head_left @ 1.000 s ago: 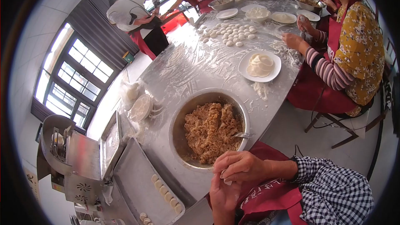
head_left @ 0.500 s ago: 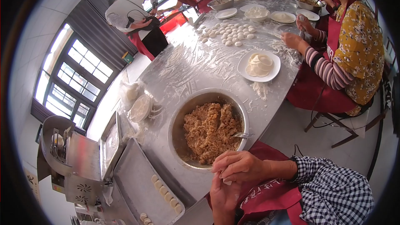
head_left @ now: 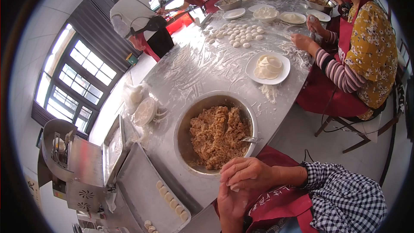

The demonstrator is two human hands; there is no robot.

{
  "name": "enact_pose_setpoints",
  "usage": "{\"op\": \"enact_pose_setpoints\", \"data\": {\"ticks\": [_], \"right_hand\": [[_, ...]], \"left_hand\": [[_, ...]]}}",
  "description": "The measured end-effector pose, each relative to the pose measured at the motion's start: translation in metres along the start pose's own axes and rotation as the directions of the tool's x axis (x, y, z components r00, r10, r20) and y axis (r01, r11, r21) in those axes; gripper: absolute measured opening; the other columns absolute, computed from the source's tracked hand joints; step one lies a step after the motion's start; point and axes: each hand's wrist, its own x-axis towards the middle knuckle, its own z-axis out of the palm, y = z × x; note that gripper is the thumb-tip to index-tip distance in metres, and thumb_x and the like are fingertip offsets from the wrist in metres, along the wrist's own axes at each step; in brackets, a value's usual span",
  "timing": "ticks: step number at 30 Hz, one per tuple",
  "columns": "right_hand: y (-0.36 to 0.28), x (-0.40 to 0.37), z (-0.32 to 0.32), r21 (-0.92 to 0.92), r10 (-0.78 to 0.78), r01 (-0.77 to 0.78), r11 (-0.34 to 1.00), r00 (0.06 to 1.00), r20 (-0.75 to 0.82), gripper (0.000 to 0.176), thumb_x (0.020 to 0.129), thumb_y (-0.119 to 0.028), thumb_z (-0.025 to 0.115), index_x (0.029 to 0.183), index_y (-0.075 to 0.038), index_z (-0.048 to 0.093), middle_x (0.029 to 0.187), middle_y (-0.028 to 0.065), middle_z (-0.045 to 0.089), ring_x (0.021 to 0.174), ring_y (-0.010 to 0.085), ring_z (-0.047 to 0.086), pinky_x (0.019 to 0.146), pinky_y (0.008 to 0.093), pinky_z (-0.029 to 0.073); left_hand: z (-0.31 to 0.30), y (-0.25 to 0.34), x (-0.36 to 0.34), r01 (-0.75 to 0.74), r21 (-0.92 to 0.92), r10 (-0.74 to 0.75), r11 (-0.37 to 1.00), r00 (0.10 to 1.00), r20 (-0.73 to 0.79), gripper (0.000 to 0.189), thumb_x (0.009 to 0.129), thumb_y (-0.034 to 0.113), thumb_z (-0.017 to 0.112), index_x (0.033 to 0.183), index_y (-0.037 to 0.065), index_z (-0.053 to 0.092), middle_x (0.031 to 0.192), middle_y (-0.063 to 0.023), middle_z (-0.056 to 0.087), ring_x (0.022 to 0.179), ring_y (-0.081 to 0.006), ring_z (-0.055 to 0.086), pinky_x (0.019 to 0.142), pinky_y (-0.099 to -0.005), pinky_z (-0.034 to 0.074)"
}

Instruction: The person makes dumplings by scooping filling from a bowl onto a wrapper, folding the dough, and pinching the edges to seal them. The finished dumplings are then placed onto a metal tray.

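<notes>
Left hand [head_left: 233, 203] and right hand [head_left: 249, 173] pinch small white dough [head_left: 234, 189] at the near edge of the silver metal bench [head_left: 166, 149], beside a round steel bowl [head_left: 254, 123].

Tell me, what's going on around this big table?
A person's right hand and left hand are closed together around a small pale piece, mostly hidden. Just beyond them, a steel bowl holds a brown mixture with a utensil in it. Pale pieces lie on a tray to the left. Farther up the floury table, a plate holds thin pale rounds, near a seated co-worker in a flowered top.
</notes>
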Motion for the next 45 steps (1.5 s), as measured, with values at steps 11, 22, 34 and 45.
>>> {"op": "enact_pose_setpoints", "data": {"ticks": [11,22,34,45], "right_hand": [[-0.001,0.000,0.001,0.011,0.007,-0.007,1.000,1.000,-0.013,0.011,0.075,-0.008,0.067,0.082,0.000,0.062,0.101,0.0112,0.062,0.096,0.0297,0.058,0.080,0.0372,0.049],[-0.008,0.001,0.002,0.012,0.067,-0.066,0.998,0.994,-0.083,0.013,0.074,-0.008,0.068,0.083,-0.001,0.063,0.107,0.0170,0.059,0.097,0.0301,0.059,0.078,0.0369,0.050],[-0.003,-0.002,0.004,-0.019,-0.005,0.004,1.000,0.999,-0.050,0.011,0.073,-0.007,0.068,0.083,-0.002,0.063,0.107,0.0154,0.060,0.097,0.0293,0.059,0.077,0.0356,0.050],[-0.004,-0.002,0.001,0.057,0.057,-0.054,0.997,0.997,-0.058,0.009,0.074,-0.003,0.067,0.081,-0.002,0.063,0.107,0.0146,0.060,0.096,0.0285,0.059,0.077,0.0349,0.050]], "left_hand": [[-0.004,0.000,-0.002,0.000,-0.080,0.002,0.997,0.999,0.032,0.040,0.094,0.024,0.037,0.128,0.003,0.036,0.129,-0.0120,0.042,0.117,-0.0228,0.045,0.097,-0.0379,0.041],[-0.008,0.003,-0.002,0.022,-0.076,-0.031,0.997,0.992,-0.122,0.029,0.093,0.022,0.038,0.115,0.004,0.046,0.116,-0.0091,0.052,0.108,-0.0209,0.051,0.090,-0.0354,0.045],[-0.003,0.001,-0.001,0.010,-0.189,-0.012,0.982,1.000,-0.007,0.026,0.093,0.016,0.040,0.112,0.001,0.048,0.106,-0.0076,0.057,0.096,-0.0166,0.056,0.083,-0.0296,0.048],[-0.006,0.001,0.000,0.014,-0.152,-0.017,0.988,1.000,-0.017,0.026,0.094,0.021,0.038,0.111,0.006,0.050,0.113,-0.0074,0.055,0.106,-0.0202,0.052,0.094,-0.0403,0.041]]}}
